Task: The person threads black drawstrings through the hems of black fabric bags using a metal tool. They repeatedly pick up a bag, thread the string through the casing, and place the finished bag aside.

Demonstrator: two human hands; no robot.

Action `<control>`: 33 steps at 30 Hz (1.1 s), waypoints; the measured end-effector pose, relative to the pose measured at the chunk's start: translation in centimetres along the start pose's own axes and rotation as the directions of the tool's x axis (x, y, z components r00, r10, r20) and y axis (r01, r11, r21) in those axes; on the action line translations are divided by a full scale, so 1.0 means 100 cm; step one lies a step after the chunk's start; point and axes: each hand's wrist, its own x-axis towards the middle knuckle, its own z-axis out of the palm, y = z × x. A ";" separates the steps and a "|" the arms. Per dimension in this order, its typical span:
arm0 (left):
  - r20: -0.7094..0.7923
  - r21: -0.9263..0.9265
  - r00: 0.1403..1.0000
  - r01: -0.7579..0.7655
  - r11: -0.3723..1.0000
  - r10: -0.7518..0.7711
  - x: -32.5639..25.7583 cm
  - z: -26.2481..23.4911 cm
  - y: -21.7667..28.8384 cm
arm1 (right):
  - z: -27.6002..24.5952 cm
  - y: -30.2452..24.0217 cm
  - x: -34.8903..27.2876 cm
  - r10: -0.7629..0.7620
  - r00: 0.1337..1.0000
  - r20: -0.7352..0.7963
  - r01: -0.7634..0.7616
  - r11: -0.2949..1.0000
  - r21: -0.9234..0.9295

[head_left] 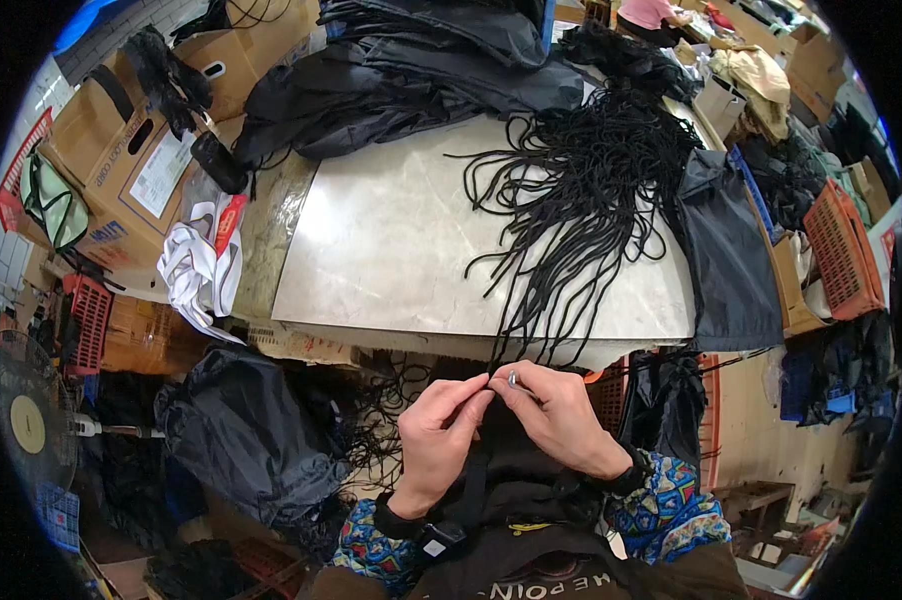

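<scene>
Head view: black cord (496, 350) trailing off bench (279, 210), pinched in closed fingers (471, 411) of left hand (435, 432), with metallic piece (512, 378) likewise in right hand (563, 415); apparently at cord-end handling, next calling for fingertip alignment.

Soft glare on the white board (386, 245), fisheye-bent edges, black corners.

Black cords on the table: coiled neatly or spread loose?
Spread loose: the black cords lie tangled, strands fanning across the pale board, some past its near edge.
</scene>
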 end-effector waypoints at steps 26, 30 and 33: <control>0.109 -0.449 0.951 0.308 0.839 -0.291 0.005 -0.013 -0.006 | 0.000 -0.003 0.020 0.022 0.994 0.106 -0.029 0.998 0.063; -0.005 0.114 1.000 -0.020 0.993 0.020 0.003 -0.013 -0.010 | 0.006 -0.003 0.027 -0.033 0.991 0.132 0.035 0.999 -0.011; -0.134 -0.310 0.956 0.210 0.927 -0.261 0.002 -0.011 -0.008 | 0.004 -0.007 0.027 0.033 0.988 0.149 -0.033 0.999 -0.002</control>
